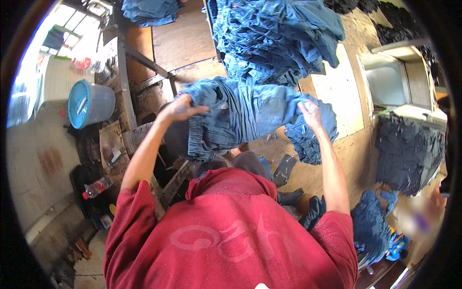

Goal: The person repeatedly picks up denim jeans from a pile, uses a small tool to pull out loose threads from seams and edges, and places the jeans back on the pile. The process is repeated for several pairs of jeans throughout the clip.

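A pair of blue denim pants (240, 108) with a gathered elastic waistband is stretched out sideways in front of me, above my lap. My left hand (182, 108) grips the waistband end, its thumb lying over the cloth. At the other end, my right hand (310, 113) is closed on the narrower part of the same pants. Just beyond them rises a tall pile of similar blue denim garments (279, 33). Under and beside my right hand lies another heap of blue denim (310, 137).
A folded blue stack (150, 10) lies at the far left. A clear bucket with a blue lid (83, 103) and a plastic bottle (98, 187) are on my left. Dark garments (409, 151) and more blue cloth (370, 224) lie right, near a blurred person (417, 216).
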The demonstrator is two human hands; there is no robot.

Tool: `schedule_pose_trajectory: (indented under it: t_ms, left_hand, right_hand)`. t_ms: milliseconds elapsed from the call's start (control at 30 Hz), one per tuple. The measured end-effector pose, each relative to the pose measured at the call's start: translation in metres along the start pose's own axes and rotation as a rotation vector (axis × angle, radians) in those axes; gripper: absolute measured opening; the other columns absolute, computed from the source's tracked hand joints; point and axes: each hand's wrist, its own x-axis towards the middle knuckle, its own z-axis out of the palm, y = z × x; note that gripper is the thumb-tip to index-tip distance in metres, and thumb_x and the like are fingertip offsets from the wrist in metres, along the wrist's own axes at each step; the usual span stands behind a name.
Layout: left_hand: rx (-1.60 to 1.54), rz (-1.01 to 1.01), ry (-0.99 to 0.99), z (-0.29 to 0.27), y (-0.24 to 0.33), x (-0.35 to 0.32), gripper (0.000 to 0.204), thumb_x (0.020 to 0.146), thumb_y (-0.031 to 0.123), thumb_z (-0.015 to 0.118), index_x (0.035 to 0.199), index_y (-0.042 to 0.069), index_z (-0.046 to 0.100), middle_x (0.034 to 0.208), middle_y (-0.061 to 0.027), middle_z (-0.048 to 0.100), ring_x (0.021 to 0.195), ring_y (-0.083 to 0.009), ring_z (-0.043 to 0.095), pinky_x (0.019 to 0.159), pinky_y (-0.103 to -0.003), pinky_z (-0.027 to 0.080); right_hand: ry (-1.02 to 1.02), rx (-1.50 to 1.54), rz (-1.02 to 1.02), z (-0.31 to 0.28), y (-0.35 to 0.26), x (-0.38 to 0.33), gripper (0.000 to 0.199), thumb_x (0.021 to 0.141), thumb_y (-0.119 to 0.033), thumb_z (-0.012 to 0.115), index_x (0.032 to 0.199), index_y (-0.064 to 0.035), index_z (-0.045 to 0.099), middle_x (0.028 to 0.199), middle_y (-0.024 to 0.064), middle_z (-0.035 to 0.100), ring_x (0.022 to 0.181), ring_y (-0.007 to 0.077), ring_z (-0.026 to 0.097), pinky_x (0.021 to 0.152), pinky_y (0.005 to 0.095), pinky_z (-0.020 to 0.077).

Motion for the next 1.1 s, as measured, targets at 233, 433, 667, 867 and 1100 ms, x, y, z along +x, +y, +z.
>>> schedule_pose_trajectory:
  t_ms: [233, 433, 667, 867, 1100]
  left_hand:
    - [-1.128, -0.435, -0.098, 0.200, 0.070, 0.014, 0.040, 0.110, 0.035, 0.062, 0.139, 0.008, 0.058, 0.128, 0.0003, 0.070, 0.111, -0.0144, 0.068, 0.101, -0.035, 0.056]
    - [-1.886, -0.322, 0.049, 0.234, 0.135, 0.142, 0.048, 0.113, 0.044, 0.050, 0.135, 0.004, 0.064, 0.135, -0.0127, 0.070, 0.125, -0.0318, 0.066, 0.116, -0.054, 0.046]
    - [-1.834, -0.204, 0.441, 0.152, 0.084, 0.116, 0.051, 0.115, 0.044, 0.035, 0.147, 0.011, 0.056, 0.149, -0.0129, 0.062, 0.137, -0.0326, 0.058, 0.119, -0.054, 0.043]
    - [-1.742, -0.268, 0.687, 0.106, 0.013, 0.034, 0.051, 0.116, 0.045, 0.036, 0.152, 0.012, 0.051, 0.150, -0.0116, 0.061, 0.137, -0.0315, 0.059, 0.117, -0.053, 0.048]
    - [-1.592, -0.302, 0.925, 0.029, -0.032, -0.013, 0.055, 0.116, 0.048, 0.032, 0.143, 0.010, 0.061, 0.142, -0.0095, 0.068, 0.132, -0.0292, 0.063, 0.115, -0.052, 0.048]
  right_hand:
    - [0.742, -0.101, 0.588, -0.029, 0.009, -0.048, 0.093, 0.099, -0.054, 0.072, 0.156, 0.0076, 0.032, 0.148, 0.0275, 0.053, 0.134, 0.0343, 0.055, 0.113, 0.0426, 0.0432]
    - [0.640, -0.171, 0.173, 0.100, -0.129, -0.145, 0.062, 0.089, -0.049, 0.086, 0.109, -0.0016, 0.051, 0.093, 0.0154, 0.064, 0.082, 0.0300, 0.066, 0.077, 0.0429, 0.0537]
    - [0.308, -0.662, 0.079, 0.133, -0.164, -0.093, 0.032, 0.093, -0.030, 0.078, 0.099, -0.0070, 0.056, 0.090, 0.0122, 0.069, 0.083, 0.0323, 0.073, 0.071, 0.0445, 0.0593]
    - [0.047, -0.558, -0.115, 0.160, -0.197, -0.099, 0.016, 0.089, -0.011, 0.066, 0.099, -0.0078, 0.054, 0.075, 0.0131, 0.071, 0.061, 0.0316, 0.074, 0.051, 0.0471, 0.0580]
    - [-0.116, -0.230, -0.212, 0.209, -0.321, -0.094, 0.014, 0.091, -0.011, 0.063, 0.102, -0.0081, 0.055, 0.065, 0.0157, 0.069, 0.054, 0.0349, 0.071, 0.047, 0.0511, 0.0562]
